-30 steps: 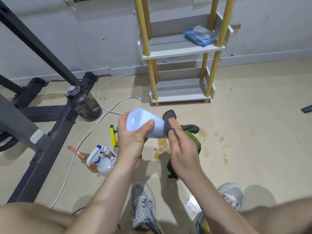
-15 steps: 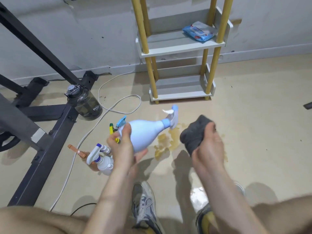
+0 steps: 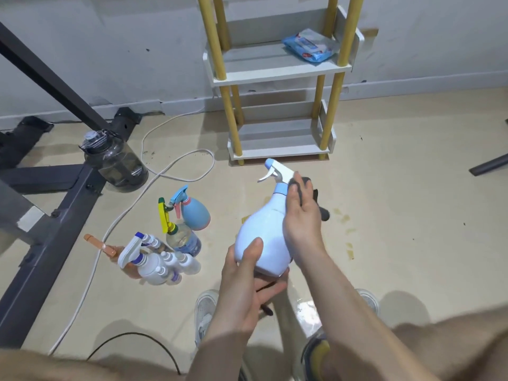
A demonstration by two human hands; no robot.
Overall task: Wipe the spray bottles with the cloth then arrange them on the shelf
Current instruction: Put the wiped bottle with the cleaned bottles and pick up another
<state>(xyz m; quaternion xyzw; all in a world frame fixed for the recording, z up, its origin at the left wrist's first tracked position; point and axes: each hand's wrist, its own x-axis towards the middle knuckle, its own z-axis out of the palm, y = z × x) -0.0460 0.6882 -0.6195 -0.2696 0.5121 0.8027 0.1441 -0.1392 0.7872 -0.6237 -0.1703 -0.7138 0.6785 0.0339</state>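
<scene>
Two hands work one pale blue spray bottle (image 3: 261, 232), held nearly upright just below centre, at 6 o'clock. Its opaque body hides any contents. The left hand (image 3: 244, 287) grips the base, thumb up the side and fingers curled beneath. The right hand (image 3: 302, 224) curls lightly over a dark cloth (image 3: 323, 213), holding it against the bottle's neck. At 8 o'clock a cluster of spray bottles (image 3: 165, 251) stands on the floor; the fill of the clear yellow-triggered bottle (image 3: 183, 240) among them cannot be judged. At 12 o'clock the shelf (image 3: 280, 75) carries a blue packet (image 3: 310, 46) on its upper tier. A smoky jug (image 3: 118, 163) stands at 10 o'clock.
</scene>
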